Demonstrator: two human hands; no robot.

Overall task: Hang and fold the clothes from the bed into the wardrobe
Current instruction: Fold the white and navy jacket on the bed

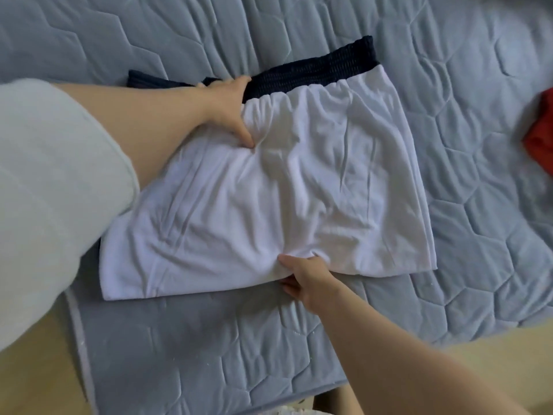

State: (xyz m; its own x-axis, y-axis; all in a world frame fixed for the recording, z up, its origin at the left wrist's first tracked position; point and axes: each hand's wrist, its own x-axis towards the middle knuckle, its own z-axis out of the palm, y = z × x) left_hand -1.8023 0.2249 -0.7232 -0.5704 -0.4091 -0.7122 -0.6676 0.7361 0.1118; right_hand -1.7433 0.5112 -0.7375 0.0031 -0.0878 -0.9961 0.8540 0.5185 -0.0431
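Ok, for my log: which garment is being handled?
The white garment: left hand and right hand hold it. The red garment lies untouched at the right edge.

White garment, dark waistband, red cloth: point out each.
white garment (299, 190): head view, centre of the fabric.
dark waistband (311, 71): head view, middle of the ribbed band.
red cloth (540, 136): head view, part at right edge.

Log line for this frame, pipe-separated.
stage: folding on bed | white garment: lying on mattress, dark waistband far | left hand: holds waistband-side edge, thumb on top | right hand: grips near hem | red cloth: right edge
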